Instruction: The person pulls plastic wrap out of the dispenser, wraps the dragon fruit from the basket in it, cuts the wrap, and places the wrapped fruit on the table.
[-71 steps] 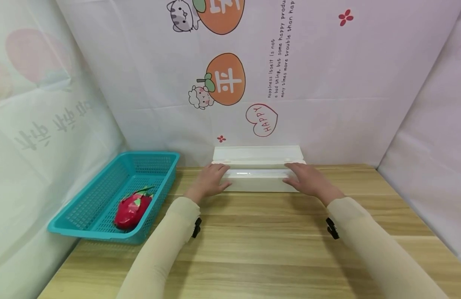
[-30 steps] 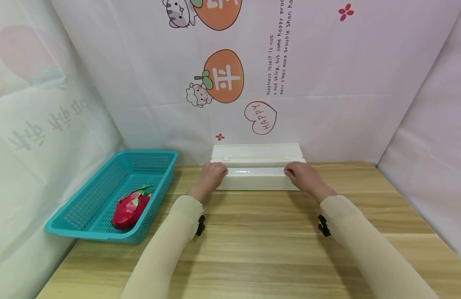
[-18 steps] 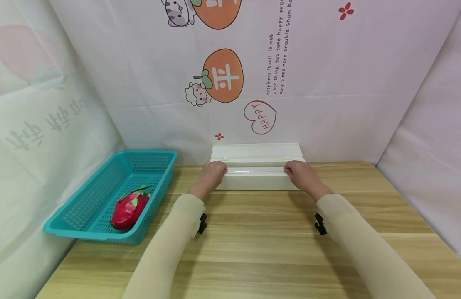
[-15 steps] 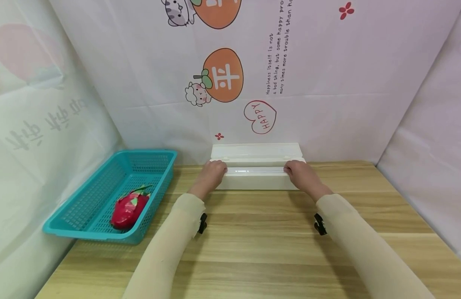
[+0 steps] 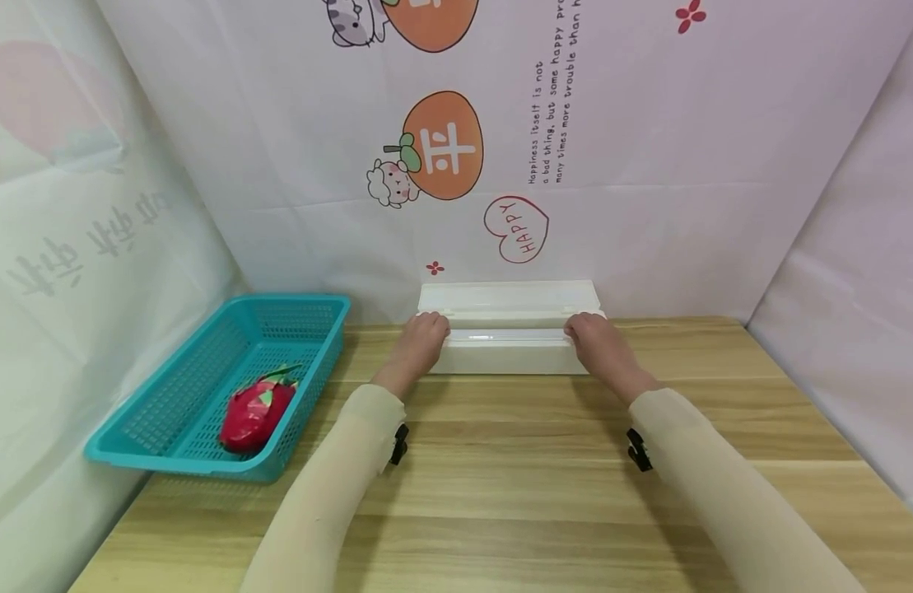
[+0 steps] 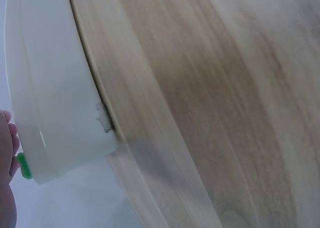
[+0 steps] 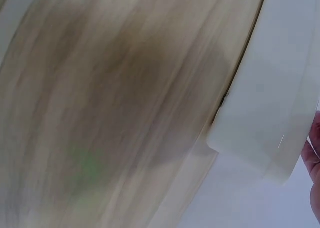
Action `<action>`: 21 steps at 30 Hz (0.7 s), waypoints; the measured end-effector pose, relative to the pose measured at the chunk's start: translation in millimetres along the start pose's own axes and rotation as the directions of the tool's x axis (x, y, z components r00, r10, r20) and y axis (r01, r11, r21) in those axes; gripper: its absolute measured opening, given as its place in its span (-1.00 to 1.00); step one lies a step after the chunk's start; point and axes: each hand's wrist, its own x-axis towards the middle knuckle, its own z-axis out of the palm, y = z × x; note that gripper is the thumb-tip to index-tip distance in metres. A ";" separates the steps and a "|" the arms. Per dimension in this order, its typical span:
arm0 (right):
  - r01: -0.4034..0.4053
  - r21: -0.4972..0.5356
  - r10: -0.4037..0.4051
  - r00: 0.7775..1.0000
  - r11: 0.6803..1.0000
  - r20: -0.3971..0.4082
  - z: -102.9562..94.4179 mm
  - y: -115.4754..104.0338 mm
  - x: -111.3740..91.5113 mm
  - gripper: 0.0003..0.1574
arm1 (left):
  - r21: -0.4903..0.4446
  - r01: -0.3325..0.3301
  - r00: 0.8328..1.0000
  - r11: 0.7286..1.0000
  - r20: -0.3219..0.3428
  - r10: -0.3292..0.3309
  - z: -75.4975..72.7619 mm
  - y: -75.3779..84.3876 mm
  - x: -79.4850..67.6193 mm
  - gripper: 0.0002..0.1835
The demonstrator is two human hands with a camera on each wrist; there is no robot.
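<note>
Here I am at the counter's [image 5: 500,511] back edge, near its middle, both hands on the white lidded box [image 5: 510,360], which sits lengthwise with its lid [image 5: 510,294] flipped up behind. My left hand [image 5: 424,339] is on the left end, fingers curled closed over the top front edge; my right hand [image 5: 600,346] mirrors it, just as closed, on the right end. A glossy strip [image 5: 508,335] runs between them, and I can't tell whether my fingertips pinch that too. There's a small green piece [image 6: 24,166] by my left fingertips, so mind it!

Doing this well, I'd judge, means matching grip at both ends and an even load, or the box could twist or tip. Arms reach long and forward, slanting inward, knuckles up, forearms well above the wood: a nicely balanced pose. Over by the counter's left edge, the dragon fruit [image 5: 256,417] lies in its teal basket [image 5: 204,469], well apart from my work.
</note>
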 end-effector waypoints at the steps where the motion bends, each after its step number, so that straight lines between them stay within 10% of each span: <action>1: 0.019 -0.001 -0.019 1.000 1.000 -0.019 0.3 0.8 -0.8 -0.96 | 0.006 -0.010 1.000 1.000 -0.012 0.010 0.1 -0.4 -0.2 -0.93; 21: 0.199 0.014 -0.197 0.977 0.980 -0.079 -2.3 5.0 -7.7 -0.84 | -0.066 -0.096 0.991 0.993 -0.097 0.089 -6.0 -2.0 -11.0 -0.90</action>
